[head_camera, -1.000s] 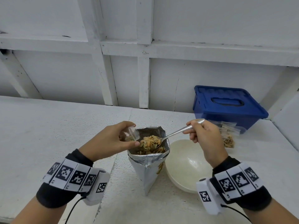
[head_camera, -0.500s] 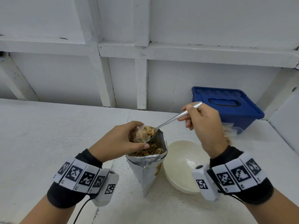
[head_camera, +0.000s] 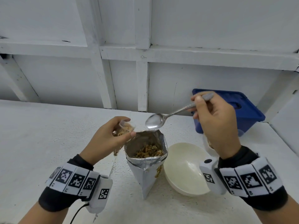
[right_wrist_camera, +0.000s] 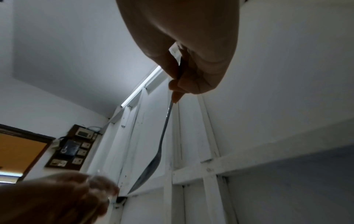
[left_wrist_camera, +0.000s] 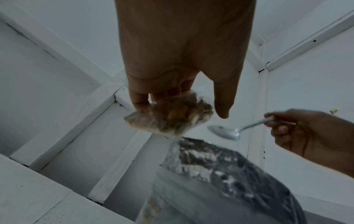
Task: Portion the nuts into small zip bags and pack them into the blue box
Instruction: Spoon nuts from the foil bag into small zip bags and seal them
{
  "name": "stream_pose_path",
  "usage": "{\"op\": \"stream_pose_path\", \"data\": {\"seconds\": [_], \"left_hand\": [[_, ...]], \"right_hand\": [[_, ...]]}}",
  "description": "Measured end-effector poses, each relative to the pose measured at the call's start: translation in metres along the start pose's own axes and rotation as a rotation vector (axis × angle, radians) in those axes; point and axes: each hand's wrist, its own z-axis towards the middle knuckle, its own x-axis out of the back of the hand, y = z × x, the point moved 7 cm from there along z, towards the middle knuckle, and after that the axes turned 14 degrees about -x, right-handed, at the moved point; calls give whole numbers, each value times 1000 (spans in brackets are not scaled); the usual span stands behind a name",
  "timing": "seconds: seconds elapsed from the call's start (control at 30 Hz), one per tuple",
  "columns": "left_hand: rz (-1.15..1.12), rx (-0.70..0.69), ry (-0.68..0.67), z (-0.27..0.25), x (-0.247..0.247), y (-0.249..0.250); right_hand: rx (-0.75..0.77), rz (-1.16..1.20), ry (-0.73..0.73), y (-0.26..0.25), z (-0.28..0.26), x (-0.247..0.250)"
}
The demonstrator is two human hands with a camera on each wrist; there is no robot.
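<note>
My left hand (head_camera: 111,139) holds a small clear zip bag (head_camera: 124,129) with nuts in it, its mouth open, just left of a standing foil bag (head_camera: 146,165) of nuts (head_camera: 149,151). The wrist view shows the same zip bag (left_wrist_camera: 168,116) in my fingers above the foil bag (left_wrist_camera: 220,174). My right hand (head_camera: 213,120) grips the handle of a metal spoon (head_camera: 155,121); its bowl is empty and hovers over the foil bag's mouth. From below, the spoon (right_wrist_camera: 153,163) hangs down from my fingers. The blue box (head_camera: 242,110) stands lidded at the back right.
A cream bowl (head_camera: 184,168), empty, sits right of the foil bag. A filled zip bag (head_camera: 208,143) lies partly hidden behind my right wrist, in front of the blue box. White wall framing runs along the back of the white table (head_camera: 40,135).
The spoon carried nuts from the foil bag to the zip bag, tipped them in, and now hangs empty, pulled back right. The zip bag holds more nuts than before.
</note>
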Motion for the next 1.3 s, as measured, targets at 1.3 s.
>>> {"op": "stream_pose_path", "data": {"seconds": [1.3], "left_hand": [[-310, -183, 55, 35, -38, 76]], "right_hand": [[-229, -22, -276, 24, -9, -17]]}}
